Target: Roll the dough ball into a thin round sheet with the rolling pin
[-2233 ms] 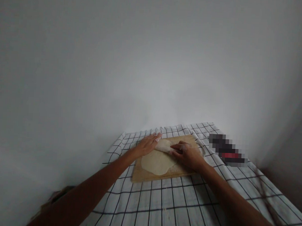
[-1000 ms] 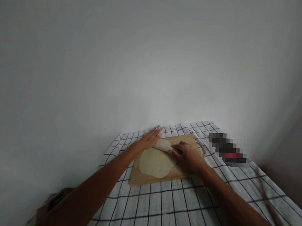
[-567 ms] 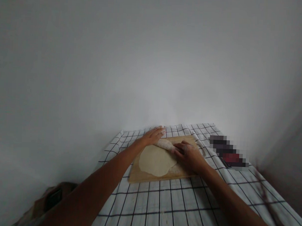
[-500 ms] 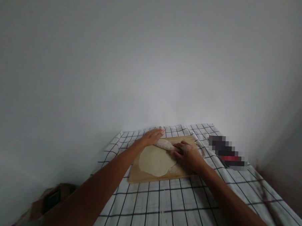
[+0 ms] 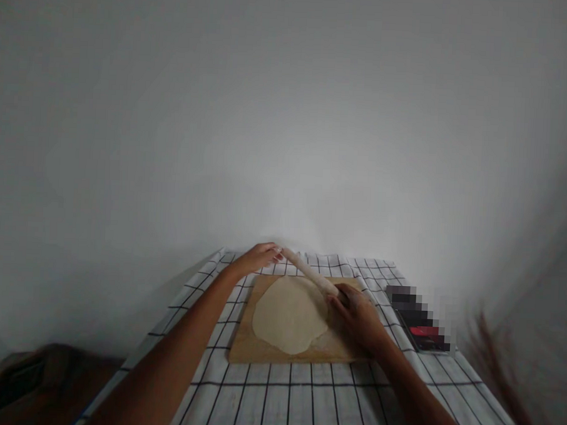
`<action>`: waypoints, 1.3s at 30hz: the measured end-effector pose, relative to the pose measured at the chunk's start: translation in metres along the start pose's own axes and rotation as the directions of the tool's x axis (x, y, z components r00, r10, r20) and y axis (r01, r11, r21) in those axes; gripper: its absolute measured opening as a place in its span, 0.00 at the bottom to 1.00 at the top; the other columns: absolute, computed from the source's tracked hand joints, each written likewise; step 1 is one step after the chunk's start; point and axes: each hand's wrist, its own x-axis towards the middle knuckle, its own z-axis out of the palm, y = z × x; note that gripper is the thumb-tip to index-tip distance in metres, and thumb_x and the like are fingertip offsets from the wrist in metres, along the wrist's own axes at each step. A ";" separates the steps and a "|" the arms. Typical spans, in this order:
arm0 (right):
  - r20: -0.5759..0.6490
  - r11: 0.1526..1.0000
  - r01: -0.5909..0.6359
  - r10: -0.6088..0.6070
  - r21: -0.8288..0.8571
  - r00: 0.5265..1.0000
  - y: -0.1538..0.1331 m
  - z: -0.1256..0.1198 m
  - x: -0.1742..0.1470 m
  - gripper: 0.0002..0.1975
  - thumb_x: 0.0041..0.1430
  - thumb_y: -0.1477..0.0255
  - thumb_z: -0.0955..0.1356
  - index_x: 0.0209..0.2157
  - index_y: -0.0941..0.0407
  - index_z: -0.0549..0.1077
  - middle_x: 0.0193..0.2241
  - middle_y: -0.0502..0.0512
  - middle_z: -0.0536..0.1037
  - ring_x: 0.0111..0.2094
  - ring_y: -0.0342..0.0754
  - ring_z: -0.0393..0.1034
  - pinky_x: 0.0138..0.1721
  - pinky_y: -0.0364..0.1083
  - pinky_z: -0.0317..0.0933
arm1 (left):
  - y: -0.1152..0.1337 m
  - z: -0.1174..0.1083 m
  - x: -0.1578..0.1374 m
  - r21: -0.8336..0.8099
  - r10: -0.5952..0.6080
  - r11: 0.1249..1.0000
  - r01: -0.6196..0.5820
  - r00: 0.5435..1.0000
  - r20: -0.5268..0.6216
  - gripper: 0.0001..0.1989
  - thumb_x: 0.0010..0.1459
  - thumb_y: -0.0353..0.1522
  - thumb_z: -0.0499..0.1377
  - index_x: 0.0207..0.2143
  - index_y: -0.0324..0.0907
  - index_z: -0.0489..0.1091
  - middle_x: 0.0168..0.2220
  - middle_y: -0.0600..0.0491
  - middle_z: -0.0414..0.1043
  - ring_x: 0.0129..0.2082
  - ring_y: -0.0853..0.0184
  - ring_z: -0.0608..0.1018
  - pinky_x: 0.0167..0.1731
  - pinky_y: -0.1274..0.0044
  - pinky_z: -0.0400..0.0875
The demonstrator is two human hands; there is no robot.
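Note:
A pale rolling pin [image 5: 311, 273] slants across the far part of a wooden board [image 5: 244, 352]. My right hand [image 5: 357, 313] is closed around its near right end. At the far left end of the pin is my left hand [image 5: 260, 256], fingers stretched out, the fingertips whitish and close to or touching the tip. A thin round sheet of dough [image 5: 288, 316] lies flat on the board, just in front of the pin.
The board rests on a white cloth with black grid lines [image 5: 275, 397]. Right of it lies a dark, pixelated object with a red patch [image 5: 423, 331]. A pale wall [image 5: 286, 144] rises behind the table. Blurred brown twigs [image 5: 497, 372] stand at the right; a dark brown object [image 5: 36, 377] sits lower left.
My left hand has shifted left from on top of the rolling pin to its far end, uncovering more of the pin. The pin slants more steeply, and more dough shows. The view has tilted slightly.

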 end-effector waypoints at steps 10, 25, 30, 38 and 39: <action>-0.087 0.989 -0.044 0.056 0.140 0.995 0.002 -0.001 0.000 0.21 0.68 0.55 0.61 0.49 0.55 0.73 0.43 0.59 0.80 0.44 0.57 0.74 0.44 0.51 0.66 | 0.034 0.005 -0.034 -0.338 0.057 0.935 0.110 0.892 0.448 0.19 0.59 0.48 0.60 0.36 0.42 0.73 0.36 0.46 0.78 0.35 0.60 0.81 0.37 0.67 0.78; -0.056 0.991 -0.015 0.022 0.130 0.998 0.000 -0.004 0.000 0.20 0.68 0.56 0.62 0.48 0.55 0.74 0.43 0.59 0.80 0.45 0.56 0.74 0.47 0.51 0.66 | -0.024 0.023 0.007 0.236 0.026 0.971 -0.022 1.000 -0.010 0.20 0.46 0.46 0.65 0.35 0.41 0.78 0.27 0.54 0.75 0.29 0.64 0.75 0.26 0.77 0.62; -0.061 0.989 -0.035 0.044 0.141 0.997 0.004 -0.003 0.001 0.21 0.68 0.55 0.63 0.49 0.56 0.74 0.44 0.59 0.80 0.44 0.57 0.75 0.46 0.50 0.66 | -0.026 0.025 0.011 0.354 0.030 0.935 -0.024 0.999 -0.012 0.18 0.51 0.46 0.63 0.37 0.43 0.80 0.34 0.52 0.80 0.34 0.62 0.78 0.30 0.77 0.65; -0.063 0.994 -0.047 0.053 0.103 0.997 0.003 -0.003 0.001 0.21 0.67 0.55 0.63 0.47 0.55 0.76 0.41 0.58 0.81 0.42 0.56 0.75 0.42 0.50 0.66 | -0.026 0.028 0.011 0.431 0.026 0.902 -0.009 0.999 -0.033 0.17 0.52 0.45 0.63 0.39 0.45 0.79 0.39 0.50 0.81 0.40 0.59 0.80 0.36 0.76 0.69; -0.057 0.994 -0.048 0.054 0.095 0.997 0.003 -0.003 0.001 0.21 0.67 0.55 0.63 0.47 0.55 0.76 0.41 0.58 0.81 0.42 0.56 0.75 0.42 0.50 0.66 | -0.025 0.028 0.011 0.423 0.029 0.906 -0.011 0.999 -0.035 0.16 0.52 0.44 0.64 0.38 0.45 0.79 0.40 0.50 0.81 0.41 0.59 0.80 0.37 0.76 0.69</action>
